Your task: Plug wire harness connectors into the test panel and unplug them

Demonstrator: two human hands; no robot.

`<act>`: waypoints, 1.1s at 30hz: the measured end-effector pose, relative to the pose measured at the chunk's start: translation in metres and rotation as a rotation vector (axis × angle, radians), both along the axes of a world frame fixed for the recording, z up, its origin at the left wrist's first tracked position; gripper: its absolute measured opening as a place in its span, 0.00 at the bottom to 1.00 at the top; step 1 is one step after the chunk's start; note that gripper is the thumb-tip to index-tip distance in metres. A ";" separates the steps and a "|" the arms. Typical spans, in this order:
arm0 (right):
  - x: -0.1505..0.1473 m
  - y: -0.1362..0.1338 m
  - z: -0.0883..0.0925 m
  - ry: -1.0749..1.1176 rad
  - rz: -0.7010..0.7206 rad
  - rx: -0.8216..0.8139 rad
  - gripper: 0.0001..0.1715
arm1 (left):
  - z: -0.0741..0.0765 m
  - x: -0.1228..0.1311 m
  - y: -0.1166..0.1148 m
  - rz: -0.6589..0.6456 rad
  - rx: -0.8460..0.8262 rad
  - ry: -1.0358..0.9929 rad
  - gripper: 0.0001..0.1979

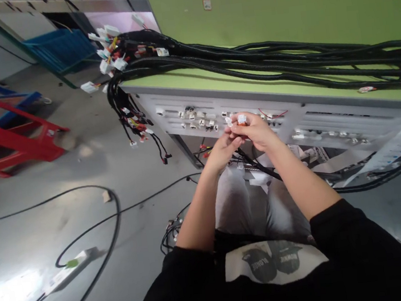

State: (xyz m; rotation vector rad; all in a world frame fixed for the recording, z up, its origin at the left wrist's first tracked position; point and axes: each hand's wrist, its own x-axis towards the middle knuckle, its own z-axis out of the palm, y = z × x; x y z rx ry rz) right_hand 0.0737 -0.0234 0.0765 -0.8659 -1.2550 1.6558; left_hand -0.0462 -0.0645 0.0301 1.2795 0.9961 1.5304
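Both my hands meet in front of the panel below the table edge, with fingers closed. My right hand (261,133) grips a white wire connector (242,119) with a bit of orange under it. A second small white connector (229,122) shows at the fingertips where the two hands meet; which hand bears it I cannot tell. My left hand (222,153) pinches close beside it, its fingertips partly hidden. A black sleeved cable (256,162) runs down to the right from beneath my hands.
Thick black wire harnesses (248,65) lie along the green tabletop (192,76), their connector ends hanging over the left corner. White connectors (200,119) sit on the grey front panel (224,100). A red stool (13,133), a power strip (71,269) and a looping cable (116,218) are at left.
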 end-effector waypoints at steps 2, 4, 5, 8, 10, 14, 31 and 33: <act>0.006 0.000 0.000 0.021 -0.112 0.067 0.15 | -0.014 0.006 0.008 -0.094 -0.023 0.009 0.09; 0.019 -0.003 -0.008 -0.030 -0.303 0.200 0.15 | -0.022 0.009 0.012 -0.073 -0.062 -0.053 0.10; 0.027 -0.007 -0.017 -0.100 -0.393 0.272 0.13 | -0.023 0.010 0.013 -0.038 -0.086 -0.108 0.10; 0.050 -0.022 -0.060 -0.451 -0.449 0.368 0.09 | -0.021 0.012 0.018 0.053 -0.148 -0.303 0.11; 0.058 -0.033 -0.092 -0.659 -0.316 0.311 0.13 | -0.019 0.014 0.024 0.054 -0.184 -0.414 0.12; 0.057 -0.044 -0.129 -0.853 -0.145 0.370 0.24 | -0.021 0.015 0.034 0.025 -0.248 -0.572 0.06; 0.050 -0.041 -0.113 -1.173 -0.004 0.418 0.23 | -0.020 0.002 0.027 -0.132 -0.084 -0.638 0.11; 0.049 -0.041 -0.112 -1.180 -0.003 0.411 0.23 | -0.022 0.005 0.029 -0.062 -0.070 -0.676 0.10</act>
